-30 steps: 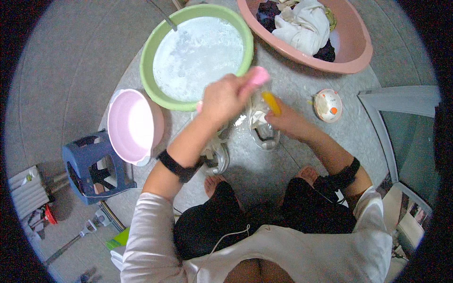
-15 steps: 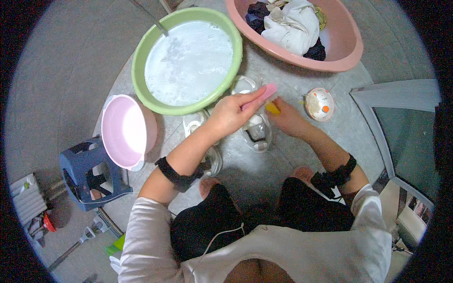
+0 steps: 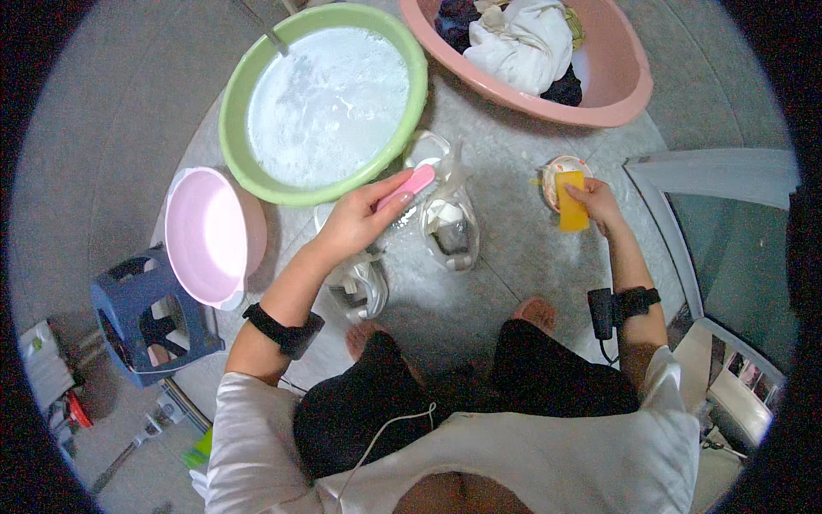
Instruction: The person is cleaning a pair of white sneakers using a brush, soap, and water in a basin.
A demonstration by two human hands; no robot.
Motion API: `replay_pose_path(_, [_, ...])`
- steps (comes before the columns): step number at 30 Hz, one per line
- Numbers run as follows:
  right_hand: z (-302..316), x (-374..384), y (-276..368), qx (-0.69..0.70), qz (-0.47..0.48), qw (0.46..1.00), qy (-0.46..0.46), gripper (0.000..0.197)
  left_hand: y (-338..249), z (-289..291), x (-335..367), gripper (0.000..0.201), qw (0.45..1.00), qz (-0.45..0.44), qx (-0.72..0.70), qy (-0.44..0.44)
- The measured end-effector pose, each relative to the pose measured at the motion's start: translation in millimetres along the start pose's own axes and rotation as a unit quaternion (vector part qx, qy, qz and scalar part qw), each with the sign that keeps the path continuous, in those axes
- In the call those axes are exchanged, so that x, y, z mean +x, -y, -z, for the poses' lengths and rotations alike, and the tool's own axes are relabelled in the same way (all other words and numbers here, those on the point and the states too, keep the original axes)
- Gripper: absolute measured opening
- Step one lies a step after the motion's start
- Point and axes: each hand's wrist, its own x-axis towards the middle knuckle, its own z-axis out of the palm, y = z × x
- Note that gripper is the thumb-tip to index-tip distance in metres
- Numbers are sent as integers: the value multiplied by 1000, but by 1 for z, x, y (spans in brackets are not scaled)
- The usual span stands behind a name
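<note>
My left hand (image 3: 364,216) is closed around a pink-backed brush (image 3: 418,182), held over the floor just above a pair of white shoes. One shoe (image 3: 451,236) stands beneath and right of the brush; the other shoe (image 3: 364,287) is nearer me, partly hidden by my forearm. The brush's bristles cannot be made out. Off to the right, my right hand (image 3: 602,207) grips a yellow bar of soap (image 3: 572,210) by its edge. The soap overlaps the near side of a small white bowl (image 3: 553,171) with orange marks; whether they touch cannot be told.
A green basin (image 3: 235,158) of sudsy water stands beyond my left hand. Far right is a pink tub (image 3: 612,111) holding clothes. A pale pink basin (image 3: 177,227) and a dark blue stool (image 3: 128,338) sit left. A glass door (image 3: 741,257) borders the right.
My hands have parted: the right one carried the soap rightward from beside the brush to the bowl. The left hand, with the brush, shifted left and slightly nearer. The whole view shifted a little.
</note>
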Motion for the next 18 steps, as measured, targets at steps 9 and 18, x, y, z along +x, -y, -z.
replay_pose_path(9, [-78, -73, 115, -104, 183, 964, 161, 24, 5, 11, -3, 39, 999, 33, -5, 7])
replay_pose_path(18, [-205, -78, 79, -262, 495, 828, 14, 53, -21, 42, 3, 40, 987, 28, 149, 48])
